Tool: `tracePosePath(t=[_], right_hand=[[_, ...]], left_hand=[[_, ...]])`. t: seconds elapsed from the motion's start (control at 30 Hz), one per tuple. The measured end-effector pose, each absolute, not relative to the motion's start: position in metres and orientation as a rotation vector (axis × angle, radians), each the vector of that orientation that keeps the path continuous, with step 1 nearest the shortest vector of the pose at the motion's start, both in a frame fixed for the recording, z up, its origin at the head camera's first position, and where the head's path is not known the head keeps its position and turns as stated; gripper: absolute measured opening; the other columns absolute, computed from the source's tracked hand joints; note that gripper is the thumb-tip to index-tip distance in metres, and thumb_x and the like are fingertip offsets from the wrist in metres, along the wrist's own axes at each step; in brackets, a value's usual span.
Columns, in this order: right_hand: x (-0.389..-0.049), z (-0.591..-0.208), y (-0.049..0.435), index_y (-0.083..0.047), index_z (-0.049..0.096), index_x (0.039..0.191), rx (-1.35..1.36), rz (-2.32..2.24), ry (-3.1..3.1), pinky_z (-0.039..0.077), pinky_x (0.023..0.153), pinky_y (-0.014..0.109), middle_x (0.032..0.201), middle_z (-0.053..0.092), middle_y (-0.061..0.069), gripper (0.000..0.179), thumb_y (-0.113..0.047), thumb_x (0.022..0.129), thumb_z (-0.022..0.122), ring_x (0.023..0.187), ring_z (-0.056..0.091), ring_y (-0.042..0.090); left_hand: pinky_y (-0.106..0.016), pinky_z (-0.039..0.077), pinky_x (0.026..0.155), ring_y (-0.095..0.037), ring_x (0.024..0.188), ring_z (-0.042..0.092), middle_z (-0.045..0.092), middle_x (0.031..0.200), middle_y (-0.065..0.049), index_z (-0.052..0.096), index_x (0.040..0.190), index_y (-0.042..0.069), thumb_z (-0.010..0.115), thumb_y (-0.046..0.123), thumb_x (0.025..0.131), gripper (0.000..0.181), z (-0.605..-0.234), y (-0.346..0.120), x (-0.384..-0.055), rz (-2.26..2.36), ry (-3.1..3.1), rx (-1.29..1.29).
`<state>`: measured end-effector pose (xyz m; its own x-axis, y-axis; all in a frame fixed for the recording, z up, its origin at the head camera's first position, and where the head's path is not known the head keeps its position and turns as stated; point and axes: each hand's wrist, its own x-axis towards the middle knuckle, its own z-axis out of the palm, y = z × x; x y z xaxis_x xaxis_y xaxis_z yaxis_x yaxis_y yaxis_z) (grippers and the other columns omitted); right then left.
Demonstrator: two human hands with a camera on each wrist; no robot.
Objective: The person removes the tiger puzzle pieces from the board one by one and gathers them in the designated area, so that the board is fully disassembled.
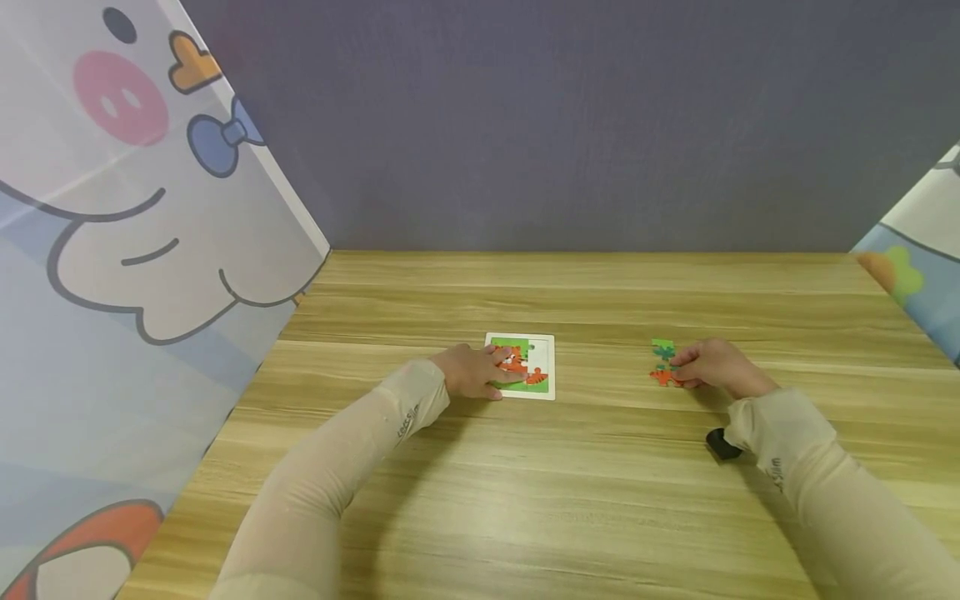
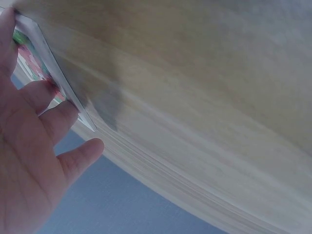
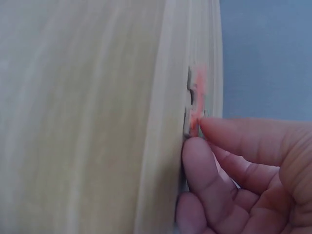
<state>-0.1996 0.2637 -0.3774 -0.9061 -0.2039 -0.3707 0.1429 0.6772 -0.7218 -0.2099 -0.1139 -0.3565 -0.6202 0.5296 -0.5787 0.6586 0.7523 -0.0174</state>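
Note:
A small square jigsaw puzzle (image 1: 551,371) in a white frame lies on the wooden table, partly filled with a red-and-green picture; its upper right part shows bare white. Across it rests my left hand (image 1: 474,372), fingers spread, covering the left side. In the left wrist view the fingers (image 2: 58,119) extend over the frame's edge. Off to the right, my right hand (image 1: 716,367) pinches a red puzzle piece (image 3: 194,122) by its edge between thumb and finger. A green puzzle piece (image 1: 663,347) lies just beyond those fingertips.
A black object (image 1: 722,444) sits beneath the right wrist, partly behind the sleeve. The table (image 1: 525,500) ends at a grey panel (image 1: 570,125) at the back. Cartoon-printed panels (image 1: 150,250) flank the left and right sides.

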Motion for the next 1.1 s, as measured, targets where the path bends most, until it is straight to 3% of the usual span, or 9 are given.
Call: tracePosePath(t=[0.1, 0.23, 0.37, 0.5, 0.53, 0.6, 0.7, 0.97, 1.1], right_hand=[[-0.199, -0.377, 0.262, 0.024, 0.059, 0.116, -0.047, -1.1, 2.475, 0.056, 0.064, 0.022, 0.088, 0.072, 0.006, 0.034, 0.001, 0.091, 0.064, 0.069, 0.063, 0.005], [-0.197, -0.375, 0.263, 0.023, 0.058, 0.119, -0.046, -1.069, 2.477, 0.056, 0.066, 0.022, 0.093, 0.072, 0.012, 0.036, 0.0, 0.092, 0.063, 0.071, 0.063, 0.006], [-0.197, -0.374, 0.26, 0.019, 0.059, 0.123, -0.088, -1.063, 2.492, 0.056, 0.069, 0.022, 0.096, 0.074, 0.009, 0.04, -0.009, 0.095, 0.065, 0.075, 0.065, 0.006], [-0.196, -0.373, 0.251, 0.016, 0.06, 0.128, -0.147, -1.059, 2.518, 0.057, 0.073, 0.025, 0.093, 0.075, 0.003, 0.048, -0.021, 0.098, 0.067, 0.077, 0.066, 0.008], [-0.196, -0.372, 0.248, 0.015, 0.06, 0.128, -0.162, -1.044, 2.532, 0.056, 0.076, 0.026, 0.092, 0.075, 0.004, 0.049, -0.023, 0.098, 0.067, 0.08, 0.066, 0.008], [-0.195, -0.37, 0.244, 0.014, 0.061, 0.128, -0.197, -1.009, 2.571, 0.055, 0.079, 0.029, 0.095, 0.075, 0.007, 0.05, -0.025, 0.098, 0.067, 0.083, 0.065, 0.009], [-0.194, -0.365, 0.237, 0.014, 0.062, 0.128, -0.252, -0.957, 2.629, 0.052, 0.077, 0.032, 0.094, 0.075, 0.014, 0.048, -0.024, 0.098, 0.066, 0.081, 0.063, 0.012], [-0.198, -0.365, 0.21, 0.012, 0.067, 0.121, -0.432, -0.862, 2.723, 0.044, 0.055, 0.027, 0.088, 0.073, 0.012, 0.039, -0.018, 0.096, 0.067, 0.05, 0.046, 0.009], [-0.201, -0.366, 0.191, 0.012, 0.07, 0.114, -0.58, -0.814, 2.779, 0.046, 0.057, 0.029, 0.088, 0.073, 0.016, 0.032, -0.012, 0.093, 0.07, 0.056, 0.049, 0.011]], left_hand=[[-0.048, 0.045, 0.113, -0.026, 0.159, 0.016, 0.008, 0.173, -0.004, 0.023, 0.161, 0.041, 0.047, 0.045, 0.106, 0.06, -0.357, -0.114, -0.209, -0.296, 2.391, 0.879], [-0.046, 0.045, 0.114, -0.026, 0.16, 0.014, 0.006, 0.173, -0.003, 0.021, 0.162, 0.041, 0.046, 0.045, 0.106, 0.061, -0.358, -0.113, -0.209, -0.295, 2.381, 0.877], [-0.045, 0.046, 0.112, -0.025, 0.16, 0.014, 0.006, 0.173, -0.003, 0.021, 0.161, 0.042, 0.046, 0.046, 0.106, 0.061, -0.358, -0.112, -0.209, -0.293, 2.385, 0.867], [-0.04, 0.053, 0.098, -0.025, 0.16, 0.013, 0.006, 0.173, -0.004, 0.022, 0.161, 0.042, 0.046, 0.046, 0.106, 0.061, -0.358, -0.113, -0.209, -0.276, 2.377, 0.855], [-0.036, 0.054, 0.089, -0.026, 0.16, 0.013, 0.005, 0.173, -0.003, 0.022, 0.161, 0.042, 0.046, 0.046, 0.106, 0.061, -0.358, -0.112, -0.209, -0.275, 2.374, 0.853], [-0.03, 0.049, 0.072, -0.026, 0.16, 0.013, 0.006, 0.173, -0.003, 0.023, 0.161, 0.042, 0.047, 0.046, 0.106, 0.06, -0.359, -0.113, -0.21, -0.267, 2.373, 0.851], [-0.025, 0.04, 0.063, -0.027, 0.16, 0.013, 0.006, 0.173, -0.003, 0.024, 0.161, 0.042, 0.048, 0.045, 0.105, 0.06, -0.359, -0.113, -0.211, -0.24, 2.377, 0.843], [-0.034, 0.054, 0.085, -0.027, 0.16, 0.012, 0.005, 0.173, -0.004, 0.017, 0.163, 0.037, 0.047, 0.044, 0.106, 0.065, -0.362, -0.114, -0.213, -0.217, 2.375, 0.855], [-0.036, 0.055, 0.085, -0.025, 0.16, 0.012, 0.006, 0.173, -0.003, 0.015, 0.164, 0.035, 0.046, 0.045, 0.106, 0.067, -0.362, -0.114, -0.213, -0.252, 2.38, 0.867]])
